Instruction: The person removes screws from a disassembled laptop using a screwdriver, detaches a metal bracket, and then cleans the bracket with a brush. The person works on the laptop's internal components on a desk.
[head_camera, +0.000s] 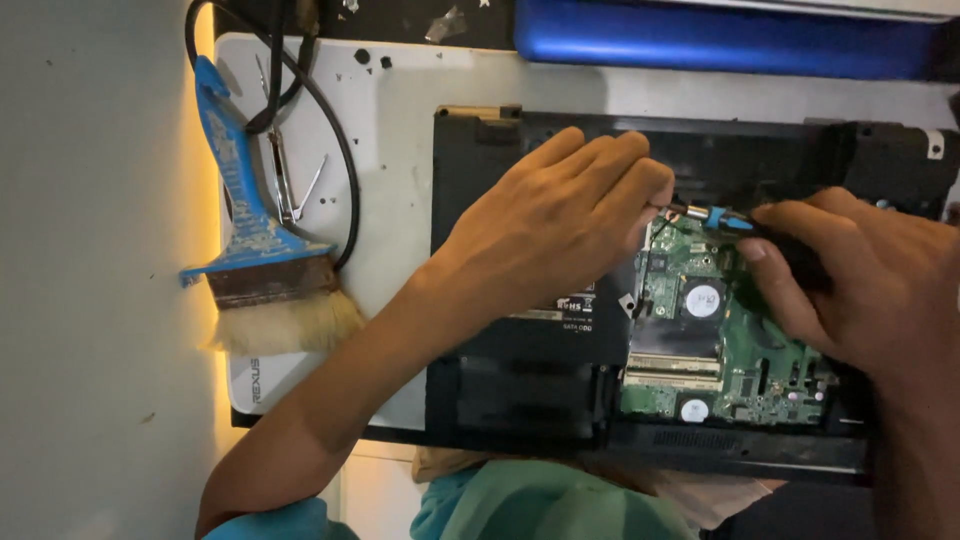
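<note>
Holding: right hand (860, 275) gripped a blue-collared screwdriver (722, 218).
Left hand (560, 225): fingers pinched at its tip.
Laptop shell (520, 390): held a green circuit board (700, 330).

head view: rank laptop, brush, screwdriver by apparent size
1. laptop, largest by far.
2. brush, clearly smaller.
3. screwdriver, smallest as seen, though the right hand covers most of it, so its full length is unsure.
</note>
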